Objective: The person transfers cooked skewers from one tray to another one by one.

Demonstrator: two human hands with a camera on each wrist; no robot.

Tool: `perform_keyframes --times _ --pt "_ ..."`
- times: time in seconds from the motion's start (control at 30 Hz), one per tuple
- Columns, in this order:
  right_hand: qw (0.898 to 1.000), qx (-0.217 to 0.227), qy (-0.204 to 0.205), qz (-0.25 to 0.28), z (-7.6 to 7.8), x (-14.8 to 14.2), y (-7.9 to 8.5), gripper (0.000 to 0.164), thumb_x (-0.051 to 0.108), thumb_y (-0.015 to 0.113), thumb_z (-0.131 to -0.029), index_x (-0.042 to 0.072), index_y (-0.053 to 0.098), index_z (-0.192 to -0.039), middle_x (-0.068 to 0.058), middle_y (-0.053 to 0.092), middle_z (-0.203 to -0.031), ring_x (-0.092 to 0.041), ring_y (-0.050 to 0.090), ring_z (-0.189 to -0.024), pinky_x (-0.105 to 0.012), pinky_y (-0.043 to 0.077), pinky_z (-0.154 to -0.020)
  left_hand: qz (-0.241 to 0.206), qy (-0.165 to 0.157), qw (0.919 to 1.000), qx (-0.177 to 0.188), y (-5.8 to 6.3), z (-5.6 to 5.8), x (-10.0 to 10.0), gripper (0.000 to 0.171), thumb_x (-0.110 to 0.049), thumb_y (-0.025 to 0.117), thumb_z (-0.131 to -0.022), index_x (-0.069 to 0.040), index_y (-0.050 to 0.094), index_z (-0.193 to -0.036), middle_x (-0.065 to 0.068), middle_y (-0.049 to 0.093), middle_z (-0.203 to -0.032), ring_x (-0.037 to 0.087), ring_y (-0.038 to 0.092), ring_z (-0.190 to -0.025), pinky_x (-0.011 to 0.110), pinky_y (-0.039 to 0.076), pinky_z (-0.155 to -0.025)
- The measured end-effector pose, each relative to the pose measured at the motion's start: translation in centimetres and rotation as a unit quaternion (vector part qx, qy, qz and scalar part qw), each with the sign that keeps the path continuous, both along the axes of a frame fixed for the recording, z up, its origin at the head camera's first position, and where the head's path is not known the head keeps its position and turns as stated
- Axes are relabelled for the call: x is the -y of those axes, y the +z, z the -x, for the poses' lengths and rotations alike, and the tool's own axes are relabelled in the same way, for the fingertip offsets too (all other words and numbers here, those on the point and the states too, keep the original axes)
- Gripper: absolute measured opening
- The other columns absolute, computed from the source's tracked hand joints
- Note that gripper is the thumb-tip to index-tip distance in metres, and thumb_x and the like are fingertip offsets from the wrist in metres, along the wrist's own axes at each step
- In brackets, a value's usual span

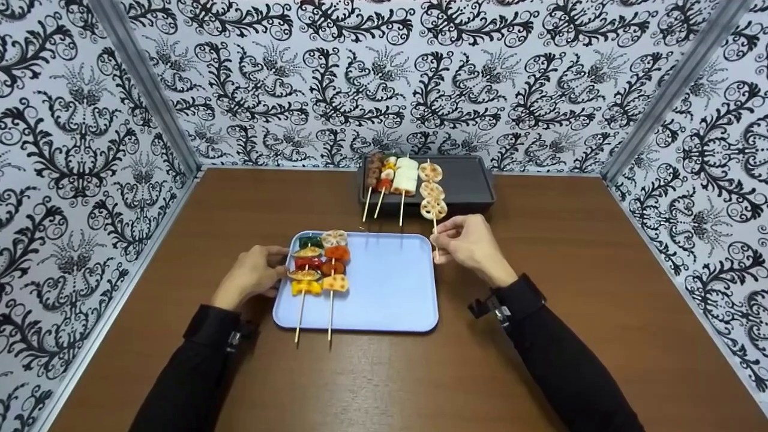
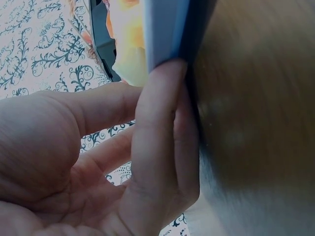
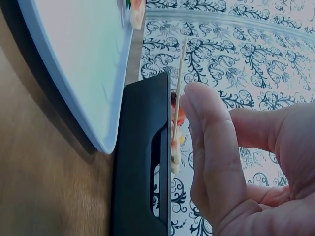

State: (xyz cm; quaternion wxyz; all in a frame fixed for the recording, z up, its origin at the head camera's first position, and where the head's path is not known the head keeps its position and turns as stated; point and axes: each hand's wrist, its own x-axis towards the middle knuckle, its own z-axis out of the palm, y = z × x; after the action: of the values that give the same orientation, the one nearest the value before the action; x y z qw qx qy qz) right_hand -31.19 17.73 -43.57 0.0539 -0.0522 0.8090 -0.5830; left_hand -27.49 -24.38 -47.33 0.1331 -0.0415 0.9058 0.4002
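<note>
At the tray's left edge, my left hand (image 1: pixel 252 273) grips the rim of the pale blue tray (image 1: pixel 390 282); its fingertips meet the edge in the left wrist view. Two vegetable skewers lie on the tray's left side: a pepper skewer (image 1: pixel 307 264) and a mixed skewer (image 1: pixel 335 268) topped with a lotus slice. My right hand (image 1: pixel 471 243) pinches the stick of a lotus root skewer (image 1: pixel 432 191). Its slices overlap the front of the dark grill plate (image 1: pixel 462 183); whether they touch it I cannot tell. In the right wrist view, my fingers (image 3: pixel 216 147) hide the pinched stick.
Three more skewers sit on the grill plate's left part: a brown meat one (image 1: pixel 373 171), a mixed one (image 1: pixel 387 174) and a white one (image 1: pixel 405 175). Their sticks jut over its front edge. Patterned walls (image 1: pixel 384 78) enclose the brown table (image 1: pixel 372 384).
</note>
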Motion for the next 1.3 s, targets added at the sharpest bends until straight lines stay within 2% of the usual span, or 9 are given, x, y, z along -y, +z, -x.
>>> perform_keyframes --times 0.13,0.37,0.53,0.7,0.87,1.1,1.3 --pt "1.000 0.004 0.005 0.002 -0.6 0.4 -0.2 0.014 0.006 0.075 -0.090 -0.003 0.072 -0.101 -0.032 0.073 -0.101 -0.025 0.076 -0.066 -0.040 0.067 -0.065 0.001 0.001 1.0000 0.005 0.0 -0.1 0.1 0.048 -0.016 0.061 -0.102 -0.011 0.053 -0.149 0.026 0.060 -0.143 0.028 0.074 -0.094 0.033 0.067 -0.066" --pt "1.000 0.003 0.012 0.005 -1.9 1.2 0.0 0.017 0.005 0.075 -0.088 -0.004 0.072 -0.102 -0.018 0.075 -0.089 -0.024 0.076 -0.066 -0.040 0.067 -0.064 0.004 0.000 1.0000 0.007 0.1 0.1 0.1 0.048 -0.017 0.061 -0.103 -0.012 0.053 -0.150 0.026 0.059 -0.144 0.026 0.074 -0.092 0.033 0.066 -0.067" --pt "1.000 0.008 0.016 0.011 -2.6 1.7 0.1 0.015 0.004 0.076 -0.088 -0.003 0.072 -0.101 -0.021 0.074 -0.092 -0.022 0.075 -0.063 -0.040 0.066 -0.062 0.006 -0.002 1.0000 0.004 0.1 0.2 0.1 0.048 -0.017 0.061 -0.103 -0.012 0.052 -0.150 0.027 0.058 -0.145 0.025 0.074 -0.089 0.033 0.066 -0.066" --pt "0.999 0.021 0.025 0.022 -3.3 2.1 0.0 0.016 0.003 0.076 -0.088 -0.004 0.071 -0.102 -0.027 0.073 -0.096 -0.023 0.074 -0.061 -0.040 0.066 -0.061 0.009 -0.008 0.9999 -0.006 0.1 0.0 0.1 0.048 -0.017 0.062 -0.102 -0.009 0.054 -0.148 0.027 0.060 -0.143 0.026 0.074 -0.094 0.033 0.066 -0.065" --pt "0.998 0.032 0.036 0.033 -4.0 2.7 -0.1 0.017 0.002 0.076 -0.088 -0.005 0.070 -0.102 -0.029 0.072 -0.099 -0.024 0.074 -0.061 -0.042 0.066 -0.062 0.015 -0.003 0.9999 0.000 0.0 0.0 -0.1 0.048 -0.018 0.061 -0.103 -0.011 0.053 -0.149 0.026 0.059 -0.144 0.028 0.073 -0.098 0.032 0.066 -0.066" --pt "0.997 0.040 0.050 0.043 -4.8 3.7 -0.3 0.014 0.000 0.076 -0.087 -0.003 0.069 -0.099 -0.015 0.070 -0.090 -0.024 0.074 -0.061 -0.044 0.067 -0.063 0.014 0.003 0.9999 0.005 0.1 0.1 0.0 0.048 -0.018 0.062 -0.103 -0.012 0.053 -0.149 0.026 0.059 -0.145 0.026 0.074 -0.093 0.032 0.066 -0.065" --pt "0.996 0.041 0.062 0.039 -5.6 4.5 -0.6 0.012 0.000 0.076 -0.087 -0.001 0.070 -0.097 -0.015 0.068 -0.093 -0.025 0.075 -0.060 -0.044 0.066 -0.063 0.014 0.000 0.9999 0.002 -0.1 0.1 0.0 0.048 -0.017 0.061 -0.102 -0.011 0.053 -0.150 0.027 0.059 -0.144 0.025 0.074 -0.091 0.032 0.066 -0.064"
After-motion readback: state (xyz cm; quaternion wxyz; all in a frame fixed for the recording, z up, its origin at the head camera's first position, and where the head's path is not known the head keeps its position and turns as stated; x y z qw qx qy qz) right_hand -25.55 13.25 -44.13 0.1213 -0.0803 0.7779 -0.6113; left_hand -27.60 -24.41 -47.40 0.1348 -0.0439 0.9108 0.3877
